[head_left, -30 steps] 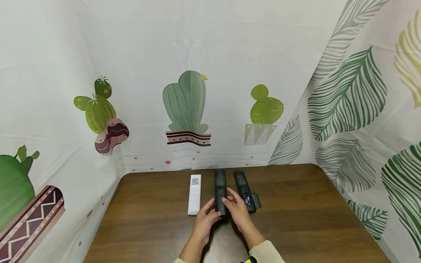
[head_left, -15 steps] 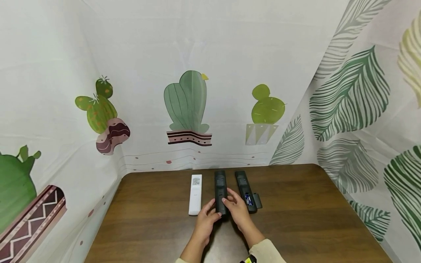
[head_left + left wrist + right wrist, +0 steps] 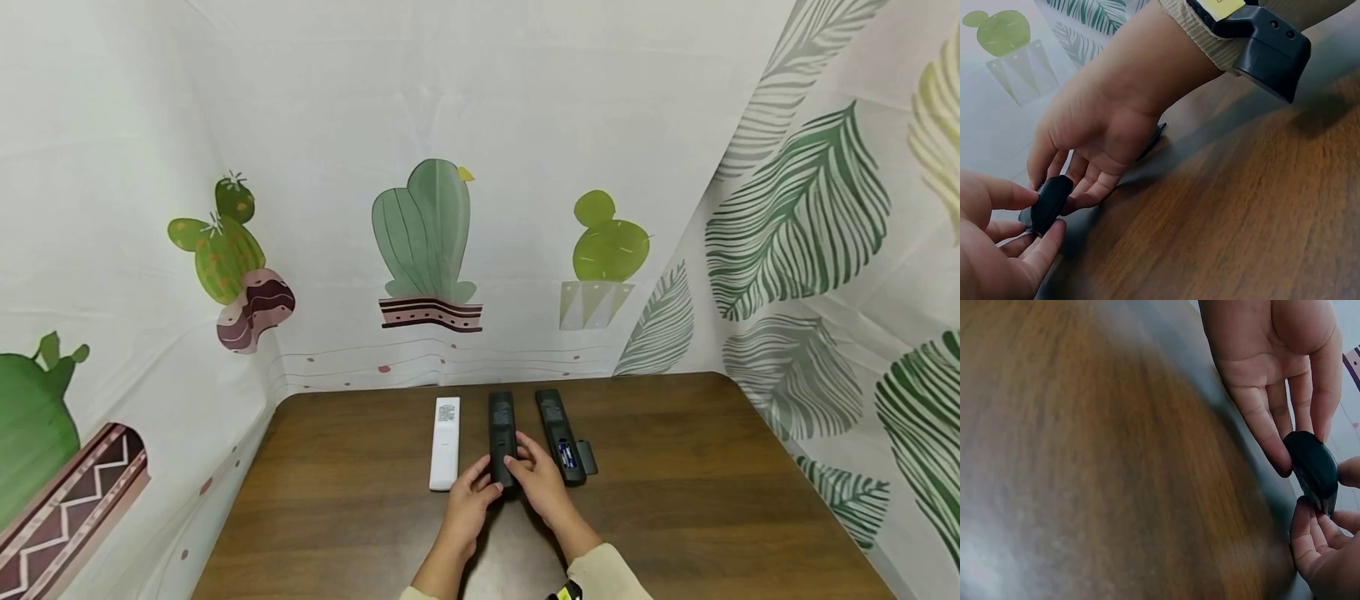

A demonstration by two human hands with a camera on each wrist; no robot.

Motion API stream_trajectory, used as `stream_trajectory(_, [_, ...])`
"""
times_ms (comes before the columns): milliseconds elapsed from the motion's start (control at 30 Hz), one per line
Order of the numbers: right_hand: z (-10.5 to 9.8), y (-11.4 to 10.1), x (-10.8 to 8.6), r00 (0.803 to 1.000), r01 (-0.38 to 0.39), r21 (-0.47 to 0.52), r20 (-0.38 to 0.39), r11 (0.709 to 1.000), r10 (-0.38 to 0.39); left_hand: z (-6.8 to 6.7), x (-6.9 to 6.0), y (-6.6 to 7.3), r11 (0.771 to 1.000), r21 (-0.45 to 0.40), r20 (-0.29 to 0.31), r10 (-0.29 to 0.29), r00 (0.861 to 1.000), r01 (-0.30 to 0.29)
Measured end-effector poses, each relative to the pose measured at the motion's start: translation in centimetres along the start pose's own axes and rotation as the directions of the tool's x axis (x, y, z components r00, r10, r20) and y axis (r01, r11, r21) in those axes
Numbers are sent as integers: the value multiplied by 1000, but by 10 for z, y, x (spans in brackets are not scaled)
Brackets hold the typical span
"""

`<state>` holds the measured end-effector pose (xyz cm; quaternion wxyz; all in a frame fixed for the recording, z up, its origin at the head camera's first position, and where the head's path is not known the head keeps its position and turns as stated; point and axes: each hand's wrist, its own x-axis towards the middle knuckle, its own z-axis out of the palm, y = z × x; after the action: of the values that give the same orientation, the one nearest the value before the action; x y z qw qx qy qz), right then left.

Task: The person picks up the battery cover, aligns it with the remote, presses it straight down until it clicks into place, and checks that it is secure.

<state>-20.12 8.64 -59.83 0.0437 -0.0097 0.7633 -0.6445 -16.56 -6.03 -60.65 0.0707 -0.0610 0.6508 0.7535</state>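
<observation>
My feed shows left hand (image 3: 467, 507) and right hand (image 3: 542, 486), fingers clamped on the black remote (image 3: 501, 421) | it's between white remote (image 3: 445, 446), left, and open-backed remote (image 3: 555, 427), right | step, I'd judge: opening its back | next likely calls for steady grip, sliding pressure

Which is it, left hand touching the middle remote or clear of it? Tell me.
Touching. The left wrist view shows the left hand pinching the end of the middle remote, with no gap between them.
</observation>
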Motion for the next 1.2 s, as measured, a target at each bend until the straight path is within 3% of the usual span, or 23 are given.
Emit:
stream_trajectory(233, [0,-2,0,1000,3,-46,13,999,-3,0,1,-2,999,50,-31,4,1000,-2])
stream_trajectory(767, [0,9,10,999,30,-139,15,990,-28,1,5,-5,967,236,-72,121,990,-101])
stream_trajectory(1200, [-2,10,14,997,74,-344,13,936,-74,-1,10,-10,921,360,-34,169,985,-146])
